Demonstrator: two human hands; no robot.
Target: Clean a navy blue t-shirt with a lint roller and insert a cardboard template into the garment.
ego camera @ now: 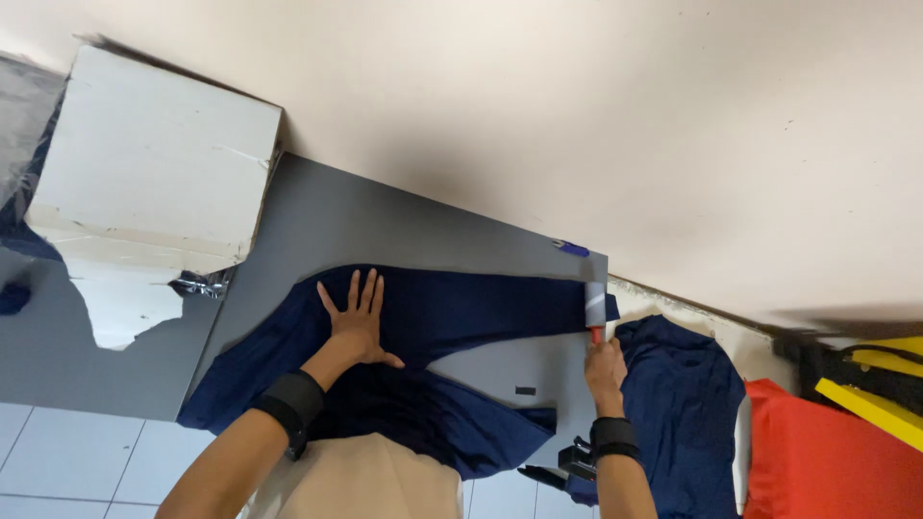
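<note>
**Lint roller on a dark blue garment**

While the left hand (358, 327) lies open and flat, fingers spread, on a dark blue garment (452, 317) at frame centre, the right hand (606, 370) grips the red handle of a lint roller (596, 308). Its white roll rests on the garment's sleeve end, right of centre, just above that fist. Both lie on a grey table (385, 216).

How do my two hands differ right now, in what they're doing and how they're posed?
The left hand lies flat and open, fingers spread, on the dark blue garment; the right hand is closed around the red handle of a lint roller. The left hand rests mid-garment on the grey table; the right hand is at the table's right edge. Both wear a black wrist band.
</note>
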